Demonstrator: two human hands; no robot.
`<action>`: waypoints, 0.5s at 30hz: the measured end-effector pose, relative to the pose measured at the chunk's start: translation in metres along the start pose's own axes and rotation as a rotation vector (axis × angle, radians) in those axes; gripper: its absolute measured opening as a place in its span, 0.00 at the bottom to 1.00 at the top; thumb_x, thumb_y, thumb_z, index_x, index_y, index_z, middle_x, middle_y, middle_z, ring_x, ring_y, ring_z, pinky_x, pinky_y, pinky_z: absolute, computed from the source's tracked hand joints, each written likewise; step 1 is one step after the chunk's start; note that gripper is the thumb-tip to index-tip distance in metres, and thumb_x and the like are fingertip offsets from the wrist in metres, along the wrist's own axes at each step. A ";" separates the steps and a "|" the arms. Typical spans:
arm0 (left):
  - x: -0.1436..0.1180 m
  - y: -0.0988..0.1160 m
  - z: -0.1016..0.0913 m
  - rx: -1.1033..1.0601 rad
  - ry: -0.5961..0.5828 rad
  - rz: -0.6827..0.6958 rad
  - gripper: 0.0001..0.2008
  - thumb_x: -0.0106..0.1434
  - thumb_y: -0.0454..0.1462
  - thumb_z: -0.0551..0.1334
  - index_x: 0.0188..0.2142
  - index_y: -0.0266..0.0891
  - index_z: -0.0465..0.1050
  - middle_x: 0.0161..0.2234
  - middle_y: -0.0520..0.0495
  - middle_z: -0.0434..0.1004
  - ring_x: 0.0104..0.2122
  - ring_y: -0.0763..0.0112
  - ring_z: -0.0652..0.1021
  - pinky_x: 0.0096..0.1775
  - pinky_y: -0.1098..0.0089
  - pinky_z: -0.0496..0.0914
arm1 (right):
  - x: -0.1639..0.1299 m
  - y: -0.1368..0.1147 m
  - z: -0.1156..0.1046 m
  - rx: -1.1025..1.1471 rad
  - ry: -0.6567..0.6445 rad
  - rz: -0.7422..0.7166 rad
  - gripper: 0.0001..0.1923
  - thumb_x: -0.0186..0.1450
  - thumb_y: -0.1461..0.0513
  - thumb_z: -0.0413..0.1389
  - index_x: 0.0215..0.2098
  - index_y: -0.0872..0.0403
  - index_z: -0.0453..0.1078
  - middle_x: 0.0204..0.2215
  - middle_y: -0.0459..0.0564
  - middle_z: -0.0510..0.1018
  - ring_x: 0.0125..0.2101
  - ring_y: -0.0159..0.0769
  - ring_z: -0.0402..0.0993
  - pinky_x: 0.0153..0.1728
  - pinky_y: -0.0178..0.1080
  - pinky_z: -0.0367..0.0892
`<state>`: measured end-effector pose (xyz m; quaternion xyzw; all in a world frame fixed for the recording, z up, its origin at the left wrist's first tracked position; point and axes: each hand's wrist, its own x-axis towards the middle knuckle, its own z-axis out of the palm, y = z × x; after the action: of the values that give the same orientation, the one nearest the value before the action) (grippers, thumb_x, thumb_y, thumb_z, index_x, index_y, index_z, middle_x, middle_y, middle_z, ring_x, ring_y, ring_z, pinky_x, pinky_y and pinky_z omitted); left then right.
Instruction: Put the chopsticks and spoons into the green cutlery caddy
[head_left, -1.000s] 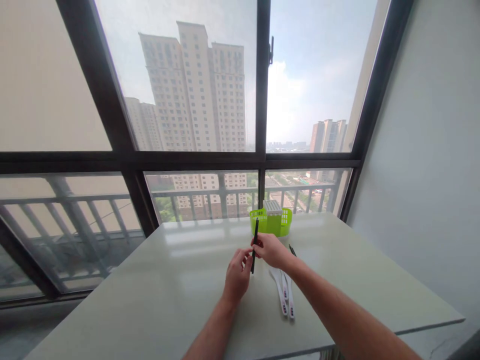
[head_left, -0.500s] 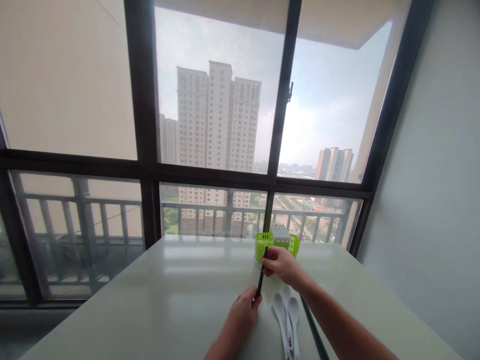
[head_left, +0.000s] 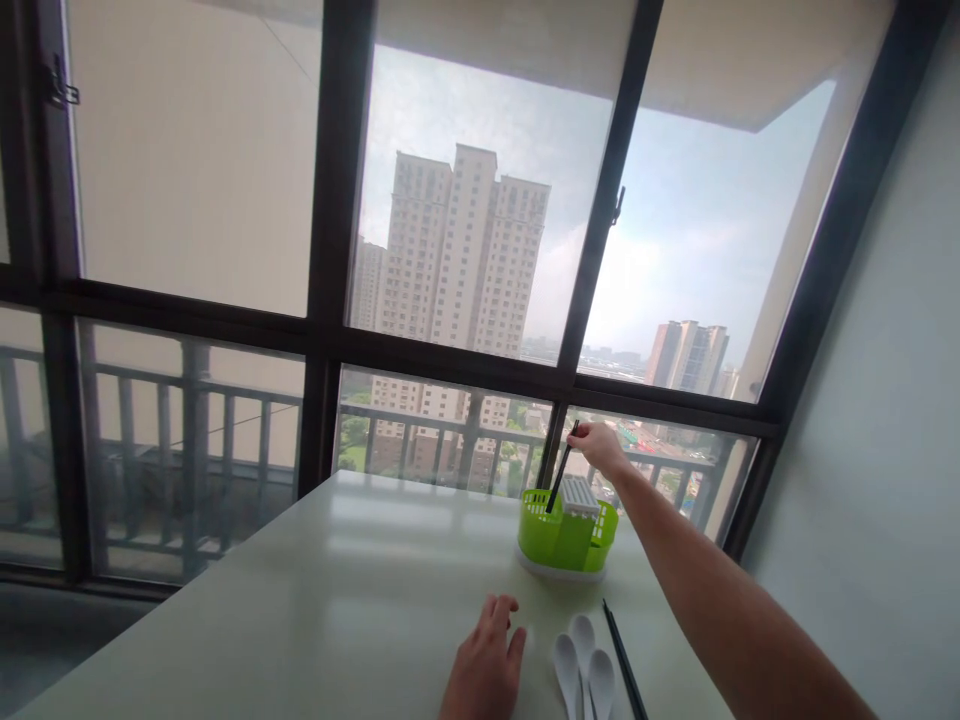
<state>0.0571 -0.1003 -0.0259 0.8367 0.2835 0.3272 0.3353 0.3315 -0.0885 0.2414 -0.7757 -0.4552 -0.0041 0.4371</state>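
Observation:
My right hand (head_left: 600, 448) pinches the upper end of black chopsticks (head_left: 562, 468), held at a slant. Their lower tips are at the left compartment of a green utensil holder (head_left: 553, 545); I cannot tell how far in they reach. This holder has slotted walls, a white base and a white slatted part in the middle. My left hand (head_left: 486, 660) holds nothing, its fingers apart, low over the table in front of the holder. To its right lie three white spoons (head_left: 567, 668), bowls pointing away from me. More black chopsticks (head_left: 624, 658) lie beside them on the right.
The pale glossy table (head_left: 300, 620) runs up to a large window with dark frames (head_left: 322, 400). A grey wall (head_left: 892, 450) stands on the right. Outside are a railing (head_left: 285, 420) and tall buildings (head_left: 465, 250).
My right hand has lifted the chopsticks up and away from me to the holder's left compartment. My left hand has let go of them and opened. The camera view has shifted and tilted.

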 end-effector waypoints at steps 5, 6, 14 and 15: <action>0.003 -0.005 0.004 0.024 -0.044 -0.029 0.14 0.67 0.38 0.52 0.50 0.47 0.69 0.51 0.42 0.75 0.47 0.62 0.79 0.47 0.67 0.70 | 0.004 0.029 0.050 -0.099 -0.110 0.149 0.07 0.55 0.61 0.67 0.26 0.58 0.77 0.24 0.52 0.80 0.29 0.38 0.77 0.29 0.35 0.70; 0.003 -0.006 0.005 0.034 -0.044 -0.035 0.14 0.67 0.38 0.53 0.51 0.47 0.68 0.51 0.42 0.75 0.47 0.62 0.79 0.47 0.66 0.70 | 0.005 0.034 0.056 -0.114 -0.126 0.179 0.07 0.54 0.61 0.67 0.26 0.58 0.77 0.23 0.52 0.79 0.29 0.40 0.77 0.29 0.37 0.71; 0.001 -0.007 0.008 0.056 -0.064 -0.055 0.16 0.67 0.38 0.53 0.53 0.48 0.67 0.53 0.44 0.74 0.48 0.63 0.79 0.47 0.69 0.69 | 0.025 0.048 0.076 -0.165 -0.218 0.284 0.09 0.53 0.63 0.69 0.24 0.59 0.74 0.22 0.53 0.78 0.27 0.43 0.78 0.30 0.43 0.74; 0.001 -0.007 0.008 0.057 -0.073 -0.060 0.16 0.67 0.38 0.53 0.53 0.48 0.67 0.53 0.44 0.74 0.47 0.63 0.79 0.47 0.69 0.69 | 0.026 0.048 0.077 -0.168 -0.224 0.285 0.09 0.54 0.64 0.69 0.24 0.59 0.74 0.22 0.53 0.78 0.27 0.43 0.77 0.30 0.43 0.74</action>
<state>0.0616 -0.0982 -0.0350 0.8485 0.3051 0.2781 0.3311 0.3505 -0.0276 0.1719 -0.8615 -0.3848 0.1062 0.3137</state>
